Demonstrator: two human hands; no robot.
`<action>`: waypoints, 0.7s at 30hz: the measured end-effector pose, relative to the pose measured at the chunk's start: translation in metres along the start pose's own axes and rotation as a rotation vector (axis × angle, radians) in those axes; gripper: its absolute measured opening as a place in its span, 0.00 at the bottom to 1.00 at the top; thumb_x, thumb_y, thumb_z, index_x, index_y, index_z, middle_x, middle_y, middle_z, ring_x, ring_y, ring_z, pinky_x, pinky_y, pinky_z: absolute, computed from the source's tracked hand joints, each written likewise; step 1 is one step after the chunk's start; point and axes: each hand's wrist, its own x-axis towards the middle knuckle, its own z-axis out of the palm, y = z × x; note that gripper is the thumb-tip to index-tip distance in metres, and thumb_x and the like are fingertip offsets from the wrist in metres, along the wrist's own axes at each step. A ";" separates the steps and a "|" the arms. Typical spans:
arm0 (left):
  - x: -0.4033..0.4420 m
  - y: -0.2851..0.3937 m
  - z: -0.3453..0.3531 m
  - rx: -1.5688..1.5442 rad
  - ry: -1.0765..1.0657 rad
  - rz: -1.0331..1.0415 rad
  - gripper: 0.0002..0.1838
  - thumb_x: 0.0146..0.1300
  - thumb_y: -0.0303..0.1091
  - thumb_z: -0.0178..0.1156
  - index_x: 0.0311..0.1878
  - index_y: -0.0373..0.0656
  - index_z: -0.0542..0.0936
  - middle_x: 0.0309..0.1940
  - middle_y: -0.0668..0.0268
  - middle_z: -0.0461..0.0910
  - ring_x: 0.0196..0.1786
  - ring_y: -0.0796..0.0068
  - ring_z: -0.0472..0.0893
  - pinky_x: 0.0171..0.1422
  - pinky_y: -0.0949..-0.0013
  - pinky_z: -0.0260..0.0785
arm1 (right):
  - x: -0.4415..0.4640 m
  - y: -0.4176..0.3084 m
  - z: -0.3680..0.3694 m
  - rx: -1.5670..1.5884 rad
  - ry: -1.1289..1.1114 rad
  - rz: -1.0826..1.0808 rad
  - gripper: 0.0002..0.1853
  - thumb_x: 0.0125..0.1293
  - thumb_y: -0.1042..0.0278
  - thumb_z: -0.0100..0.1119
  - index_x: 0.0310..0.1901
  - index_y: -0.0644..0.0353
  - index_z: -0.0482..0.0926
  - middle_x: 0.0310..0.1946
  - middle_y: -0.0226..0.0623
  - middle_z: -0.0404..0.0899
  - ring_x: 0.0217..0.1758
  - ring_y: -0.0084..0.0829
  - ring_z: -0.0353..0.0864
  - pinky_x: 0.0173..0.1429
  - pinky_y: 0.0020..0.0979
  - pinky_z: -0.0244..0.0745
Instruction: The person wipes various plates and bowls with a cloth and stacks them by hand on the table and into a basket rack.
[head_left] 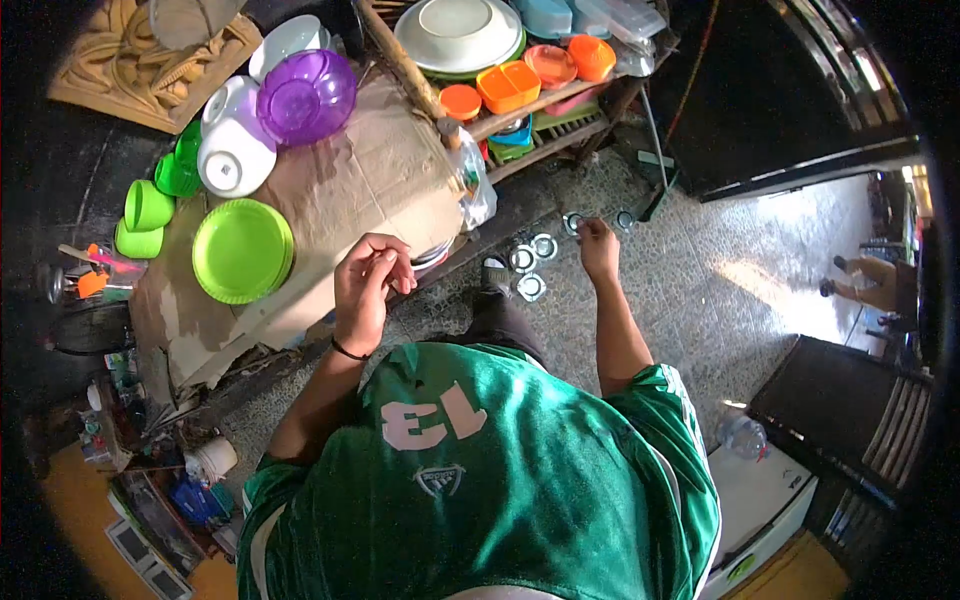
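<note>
My left hand (pixel 372 290) is raised over the near edge of the cardboard-covered table, its fingers loosely bent and apart, with nothing visible in them. My right hand (pixel 598 250) reaches forward above the floor with its fingers drawn together. Whatever they may hold is hidden. A small clear glass (pixel 572 223) shows right at its fingertips; I cannot tell whether they touch. Another glass (pixel 625 220) stands to the right. Left of that hand, on the speckled floor, is a cluster of glasses (pixel 531 287) near my foot (pixel 495 274).
The table (pixel 350 180) bears stacked green plates (pixel 240 250), a purple bowl (pixel 306 97), white bowls (pixel 236 160) and green cups (pixel 150 205). Ahead, a wooden rack (pixel 545 101) holds orange containers (pixel 508 86). At right rear stands a white cabinet (pixel 755 500) with a plastic bottle (pixel 742 437).
</note>
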 end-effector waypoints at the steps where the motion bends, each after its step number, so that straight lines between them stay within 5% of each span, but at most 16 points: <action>1: -0.013 -0.002 -0.005 -0.005 -0.009 0.000 0.08 0.81 0.30 0.54 0.50 0.37 0.79 0.33 0.64 0.80 0.32 0.76 0.78 0.44 0.67 0.78 | -0.017 0.010 0.000 -0.012 0.035 -0.007 0.16 0.75 0.56 0.65 0.50 0.62 0.88 0.42 0.49 0.91 0.47 0.48 0.92 0.54 0.44 0.82; 4: -0.053 -0.008 -0.023 -0.013 0.007 0.029 0.07 0.81 0.29 0.53 0.50 0.36 0.79 0.33 0.64 0.80 0.32 0.76 0.77 0.44 0.67 0.77 | -0.077 0.027 0.005 0.028 0.056 0.040 0.16 0.75 0.56 0.65 0.49 0.62 0.88 0.41 0.51 0.91 0.48 0.50 0.92 0.54 0.44 0.82; 5: -0.068 -0.011 -0.031 -0.009 0.013 0.038 0.07 0.81 0.29 0.53 0.50 0.36 0.79 0.33 0.64 0.79 0.32 0.76 0.77 0.44 0.67 0.77 | -0.097 0.030 0.013 0.040 0.056 -0.014 0.17 0.76 0.55 0.62 0.49 0.63 0.89 0.38 0.41 0.91 0.38 0.32 0.90 0.46 0.36 0.82; 6: -0.083 -0.015 -0.039 -0.004 0.023 0.050 0.07 0.81 0.28 0.53 0.50 0.36 0.79 0.33 0.64 0.79 0.32 0.76 0.77 0.44 0.68 0.77 | -0.118 0.032 0.021 0.041 0.052 -0.025 0.17 0.76 0.55 0.62 0.49 0.63 0.89 0.38 0.41 0.91 0.38 0.32 0.90 0.46 0.36 0.82; 14: -0.206 -0.040 -0.113 -0.020 0.277 0.159 0.08 0.82 0.29 0.55 0.51 0.36 0.81 0.33 0.64 0.79 0.34 0.74 0.79 0.45 0.65 0.79 | -0.257 -0.019 0.097 -0.157 -0.413 -0.256 0.18 0.78 0.53 0.60 0.52 0.60 0.87 0.41 0.51 0.90 0.47 0.48 0.91 0.53 0.46 0.81; 21: -0.275 -0.031 -0.162 -0.008 0.625 0.312 0.07 0.81 0.30 0.59 0.50 0.38 0.84 0.32 0.64 0.81 0.35 0.76 0.80 0.42 0.68 0.75 | -0.313 -0.134 0.136 0.010 -0.764 -0.499 0.14 0.77 0.63 0.65 0.53 0.64 0.87 0.43 0.54 0.90 0.48 0.48 0.92 0.52 0.42 0.83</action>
